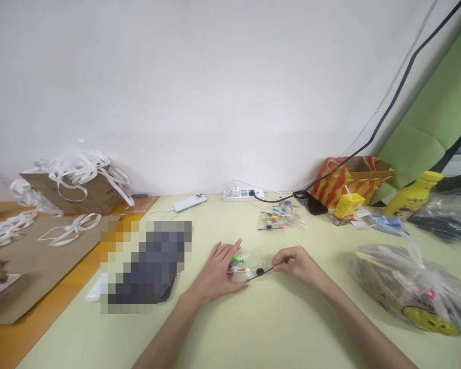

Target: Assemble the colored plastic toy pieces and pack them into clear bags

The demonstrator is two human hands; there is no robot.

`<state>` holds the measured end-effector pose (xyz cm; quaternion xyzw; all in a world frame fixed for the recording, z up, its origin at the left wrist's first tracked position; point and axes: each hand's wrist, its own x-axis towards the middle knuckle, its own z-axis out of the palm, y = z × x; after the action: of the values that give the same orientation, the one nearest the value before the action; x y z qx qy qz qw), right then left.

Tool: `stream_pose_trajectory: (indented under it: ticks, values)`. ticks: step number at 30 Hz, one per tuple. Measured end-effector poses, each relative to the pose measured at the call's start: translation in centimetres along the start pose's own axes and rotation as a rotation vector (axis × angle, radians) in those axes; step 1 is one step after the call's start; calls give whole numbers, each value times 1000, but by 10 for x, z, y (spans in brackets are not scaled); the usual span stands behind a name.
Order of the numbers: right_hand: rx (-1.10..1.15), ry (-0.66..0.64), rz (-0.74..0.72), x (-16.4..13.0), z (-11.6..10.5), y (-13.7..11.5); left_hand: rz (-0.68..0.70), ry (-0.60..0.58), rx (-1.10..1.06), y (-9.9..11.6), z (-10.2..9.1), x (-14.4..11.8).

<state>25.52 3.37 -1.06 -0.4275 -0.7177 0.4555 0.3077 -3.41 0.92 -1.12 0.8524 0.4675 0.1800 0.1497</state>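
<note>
Head camera shows your left hand (218, 271) lying flat, fingers together, on a small clear packet (243, 265) of coloured bits near the middle of the table (276, 328). Your right hand (297, 264) pinches the end of a thin black stick (262, 271), fingertips clamped on it, just beside the packet. A second packet (278, 219) lies farther back, near the power strip (243, 193) at the table's far edge.

Red-and-yellow striped bag (349, 180), pale-green table (276, 328)
</note>
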Motion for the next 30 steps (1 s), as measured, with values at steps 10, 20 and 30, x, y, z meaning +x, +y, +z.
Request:
stream_pose_trajectory:
  ticks: [10,20,30]
  values:
    - [-235,33,-144,3,42,-4,22,12,7,1,2,1]
    - [-330,-12,-240,5,66,-6,38,-8,43,2,2,2]
    - [-174,275,22,4,52,3,46,45,144,10,8,3]
